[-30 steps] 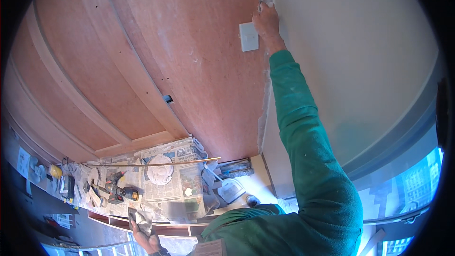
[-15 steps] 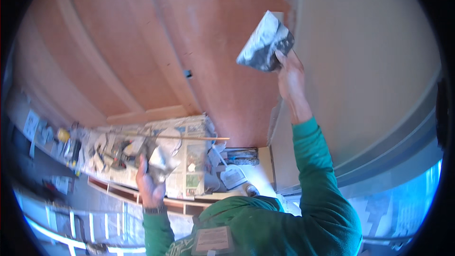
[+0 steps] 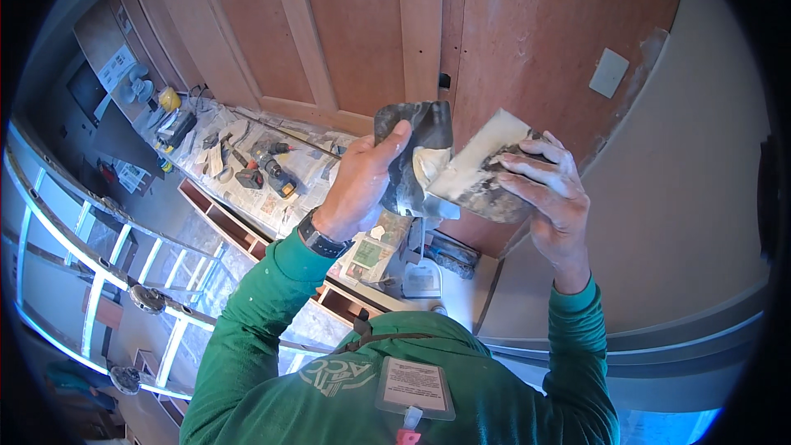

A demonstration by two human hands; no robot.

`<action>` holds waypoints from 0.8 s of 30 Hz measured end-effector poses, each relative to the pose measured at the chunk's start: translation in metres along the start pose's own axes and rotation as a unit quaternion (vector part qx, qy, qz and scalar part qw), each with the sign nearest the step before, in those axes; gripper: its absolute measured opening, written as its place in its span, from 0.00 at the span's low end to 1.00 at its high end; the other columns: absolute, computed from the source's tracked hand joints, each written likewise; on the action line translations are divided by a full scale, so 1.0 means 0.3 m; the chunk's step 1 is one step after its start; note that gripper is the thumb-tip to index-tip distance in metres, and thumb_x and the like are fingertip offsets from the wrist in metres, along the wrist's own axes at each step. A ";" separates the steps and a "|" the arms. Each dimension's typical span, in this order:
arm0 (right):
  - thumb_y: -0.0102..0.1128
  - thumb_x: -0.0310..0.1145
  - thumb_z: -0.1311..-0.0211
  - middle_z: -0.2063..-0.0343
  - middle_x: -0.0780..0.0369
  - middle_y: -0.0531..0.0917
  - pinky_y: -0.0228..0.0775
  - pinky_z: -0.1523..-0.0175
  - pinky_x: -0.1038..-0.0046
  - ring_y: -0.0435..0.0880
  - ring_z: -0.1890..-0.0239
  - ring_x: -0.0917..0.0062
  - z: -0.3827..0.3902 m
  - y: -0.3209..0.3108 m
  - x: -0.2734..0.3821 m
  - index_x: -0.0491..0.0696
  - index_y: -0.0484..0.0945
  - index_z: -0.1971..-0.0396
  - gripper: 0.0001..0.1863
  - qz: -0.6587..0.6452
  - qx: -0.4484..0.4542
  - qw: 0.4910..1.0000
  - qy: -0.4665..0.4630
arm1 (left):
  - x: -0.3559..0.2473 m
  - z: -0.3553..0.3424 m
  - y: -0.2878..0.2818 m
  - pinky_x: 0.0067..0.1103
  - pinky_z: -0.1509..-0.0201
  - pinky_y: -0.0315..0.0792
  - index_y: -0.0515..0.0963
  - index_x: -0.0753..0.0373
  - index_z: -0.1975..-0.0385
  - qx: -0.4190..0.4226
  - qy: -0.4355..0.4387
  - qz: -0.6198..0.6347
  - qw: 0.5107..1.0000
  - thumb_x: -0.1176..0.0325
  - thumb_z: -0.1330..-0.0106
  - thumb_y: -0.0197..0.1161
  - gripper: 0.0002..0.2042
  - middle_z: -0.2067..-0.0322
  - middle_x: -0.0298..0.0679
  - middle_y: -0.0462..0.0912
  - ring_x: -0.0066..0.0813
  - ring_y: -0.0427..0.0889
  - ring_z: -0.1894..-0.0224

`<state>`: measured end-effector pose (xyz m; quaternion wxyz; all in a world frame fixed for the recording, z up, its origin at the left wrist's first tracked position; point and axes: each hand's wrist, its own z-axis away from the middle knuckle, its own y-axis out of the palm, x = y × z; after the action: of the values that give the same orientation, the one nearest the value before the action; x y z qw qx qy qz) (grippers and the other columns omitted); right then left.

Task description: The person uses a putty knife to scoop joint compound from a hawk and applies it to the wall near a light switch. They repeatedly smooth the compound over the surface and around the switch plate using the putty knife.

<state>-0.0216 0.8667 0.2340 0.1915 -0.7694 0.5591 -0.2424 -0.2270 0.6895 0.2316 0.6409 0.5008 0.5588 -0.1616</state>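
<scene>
My left hand (image 3: 367, 173) grips a dark, flat spreader (image 3: 412, 128), thumb on its face, with a lump of pale filler (image 3: 430, 163) on it. A second flat blade (image 3: 490, 148), smeared white and grey, is held in my right hand (image 3: 554, 202), whose dusty fingers lie bent over it. Its left edge meets the filler on the left spreader. Both are held up in front of the wooden panelling (image 3: 346, 33). A pale switch plate (image 3: 608, 72) sits on the wood to the right, beside a rough filled seam along the grey wall (image 3: 700, 189).
A newspaper-covered worktop (image 3: 313, 185) below the panelling holds a drill (image 3: 276, 171), a small fan (image 3: 136, 86) and scattered tools. A metal ladder (image 3: 99, 276) lies across the left. Open wooden compartments (image 3: 222, 214) front the worktop. A person (image 3: 78, 383) is partly visible at lower left.
My right hand has come down from the wall seam near the switch plate with its blade. My left hand has risen to meet it. The view has swung leftward.
</scene>
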 end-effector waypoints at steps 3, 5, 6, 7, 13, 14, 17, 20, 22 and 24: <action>0.55 0.14 0.59 0.54 0.67 0.86 0.56 0.29 0.52 0.77 0.43 0.67 -0.025 0.013 0.040 0.54 0.88 0.59 0.27 0.007 0.071 0.997 -0.004 | 0.027 -0.009 0.017 0.19 0.61 0.76 0.80 0.67 0.59 -0.029 0.013 -0.044 0.999 0.61 0.26 0.58 0.14 0.61 0.36 0.84 0.19 0.82 0.65; 0.55 0.14 0.60 0.54 0.68 0.86 0.58 0.29 0.52 0.77 0.44 0.69 -0.021 0.022 0.031 0.53 0.88 0.59 0.27 -0.014 0.105 0.994 -0.020 | 0.023 -0.021 0.005 0.19 0.62 0.76 0.80 0.67 0.59 -0.067 0.010 -0.049 0.997 0.61 0.26 0.57 0.13 0.61 0.36 0.84 0.20 0.82 0.67; 0.59 0.15 0.61 0.56 0.67 0.86 0.59 0.30 0.52 0.78 0.45 0.67 -0.026 0.005 0.025 0.53 0.87 0.59 0.26 -0.031 0.122 0.992 -0.010 | 0.023 -0.032 -0.012 0.20 0.61 0.78 0.79 0.67 0.58 -0.081 0.021 -0.040 0.996 0.62 0.26 0.57 0.12 0.62 0.38 0.85 0.22 0.84 0.67; 0.59 0.16 0.57 0.56 0.67 0.86 0.61 0.31 0.52 0.79 0.46 0.68 -0.023 0.001 0.010 0.52 0.87 0.58 0.24 -0.041 0.125 0.991 0.025 | 0.015 -0.034 -0.032 0.21 0.60 0.79 0.79 0.67 0.58 -0.098 0.033 -0.015 0.995 0.63 0.26 0.56 0.12 0.61 0.38 0.85 0.24 0.84 0.66; 0.54 0.19 0.36 0.55 0.62 0.85 0.80 0.46 0.59 0.84 0.55 0.73 0.124 0.050 -0.155 0.44 0.80 0.49 0.16 -0.355 -0.042 0.847 0.394 | 0.033 -0.026 -0.234 0.27 0.50 0.79 0.76 0.67 0.47 -0.140 0.084 0.084 0.983 0.63 0.25 0.54 0.15 0.55 0.40 0.84 0.30 0.85 0.55; 0.53 0.20 0.33 0.55 0.61 0.84 0.82 0.49 0.61 0.85 0.55 0.73 0.129 0.050 -0.174 0.42 0.78 0.48 0.16 -0.429 -0.085 0.797 0.417 | 0.053 -0.008 -0.256 0.27 0.50 0.79 0.75 0.67 0.47 -0.151 0.074 0.087 0.982 0.63 0.25 0.53 0.16 0.54 0.40 0.84 0.30 0.85 0.55; 0.51 0.21 0.30 0.51 0.56 0.82 0.86 0.55 0.61 0.86 0.54 0.67 0.120 0.016 -0.240 0.40 0.71 0.41 0.19 -0.548 -0.173 0.710 0.406 | 0.147 0.064 -0.387 0.28 0.50 0.79 0.75 0.66 0.46 -0.178 0.021 0.098 0.979 0.63 0.25 0.55 0.15 0.53 0.38 0.83 0.30 0.85 0.55; 0.49 0.23 0.29 0.47 0.55 0.80 0.86 0.57 0.61 0.86 0.52 0.66 0.076 -0.044 -0.302 0.41 0.68 0.38 0.20 -0.571 -0.235 0.684 0.388 | 0.209 0.148 -0.431 0.28 0.49 0.79 0.75 0.66 0.45 -0.230 -0.005 0.111 0.967 0.63 0.25 0.54 0.16 0.52 0.38 0.83 0.31 0.85 0.54; 0.50 0.24 0.29 0.52 0.56 0.82 0.84 0.64 0.67 0.86 0.58 0.69 0.001 -0.095 -0.322 0.42 0.71 0.42 0.18 -0.559 -0.321 0.647 0.407 | 0.261 0.210 -0.513 0.30 0.48 0.79 0.74 0.66 0.44 -0.239 -0.019 0.133 0.962 0.63 0.24 0.52 0.16 0.51 0.39 0.83 0.33 0.84 0.53; 0.51 0.26 0.29 0.57 0.58 0.83 0.78 0.71 0.72 0.85 0.66 0.72 -0.018 -0.138 -0.397 0.43 0.73 0.46 0.14 -0.553 -0.356 0.646 0.386 | 0.293 0.279 -0.580 0.32 0.45 0.78 0.73 0.66 0.42 -0.249 -0.020 0.148 0.957 0.63 0.24 0.51 0.17 0.48 0.41 0.81 0.35 0.83 0.50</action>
<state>-0.0237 0.9925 0.2431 -0.5006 -0.7812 0.0960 -0.3605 -0.2858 0.5741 0.0634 0.7733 0.3989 0.4879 0.0694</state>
